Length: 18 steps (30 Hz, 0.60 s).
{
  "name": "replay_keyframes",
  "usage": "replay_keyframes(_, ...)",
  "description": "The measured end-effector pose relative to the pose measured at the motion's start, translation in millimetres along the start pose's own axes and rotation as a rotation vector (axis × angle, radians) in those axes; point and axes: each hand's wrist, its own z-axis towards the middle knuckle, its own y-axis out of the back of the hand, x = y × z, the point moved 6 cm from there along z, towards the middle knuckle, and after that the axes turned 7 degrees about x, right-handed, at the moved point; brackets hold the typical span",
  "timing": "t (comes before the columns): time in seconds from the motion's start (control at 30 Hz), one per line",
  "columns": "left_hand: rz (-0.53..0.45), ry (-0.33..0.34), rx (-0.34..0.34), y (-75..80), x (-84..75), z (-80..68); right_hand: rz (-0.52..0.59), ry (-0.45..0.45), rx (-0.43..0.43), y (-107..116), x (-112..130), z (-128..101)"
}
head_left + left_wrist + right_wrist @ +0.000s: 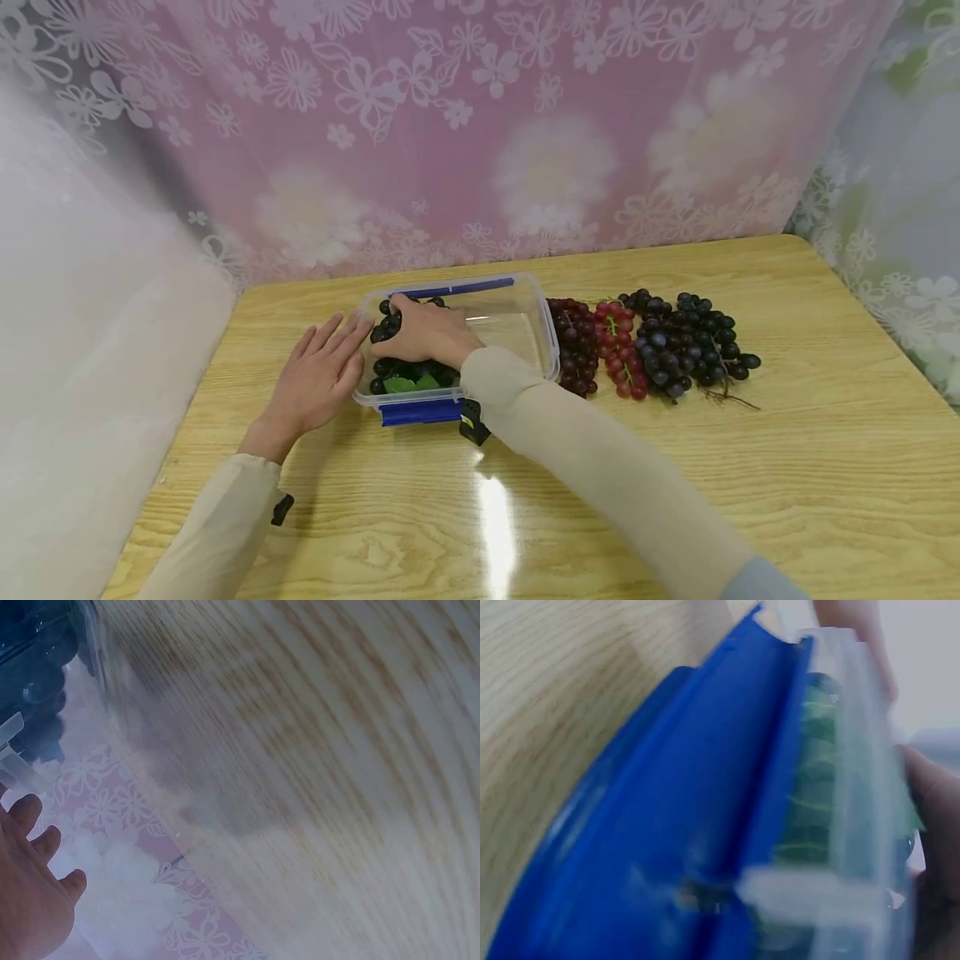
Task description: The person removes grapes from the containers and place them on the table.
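Observation:
A clear plastic container [543, 321] stands on the wooden table, with black grapes [386, 327] and green leaves [408, 384] in its left half. My right hand [427, 332] reaches inside from the right, thumb and fingers curled round the black grapes at the left end. Straight fingers of my left hand [318, 379] lie along the container's left rim; the left wrist view shows this hand [34, 892] close below the grapes [37, 690]. In the right wrist view, the blue latch [697, 795] hangs outward on the near side.
Right of the container lie bunches of dark red grapes [577, 346], bright red grapes [618, 350] and more black grapes [682, 337] with a bare stem. A pink flowered curtain [480, 150] hangs behind the table [600, 500]. White fabric [90, 333] borders the left side.

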Motion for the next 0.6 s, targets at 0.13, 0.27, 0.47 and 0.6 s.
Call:
replay_keyframes(0.13, -0.008, 0.001, 0.001, 1.4, -0.9, -1.4, 0.063, 0.073, -0.042, 10, -5, -9)
replay_keyframes(0.27, 0.000, 0.001, -0.003, 1.0, -0.1, -1.4, 0.128, 0.150, -0.074, 20, -10, -21)
replay_keyframes(0.47, 0.001, -0.001, -0.006, -0.4, 0.8, -0.3, 0.188, 0.206, -0.115, 35, -18, -35)
replay_keyframes(0.6, -0.005, -0.007, -0.002, -1.8, 0.2, 1.0, 0.206, 0.219, -0.160, 44, -20, -44)
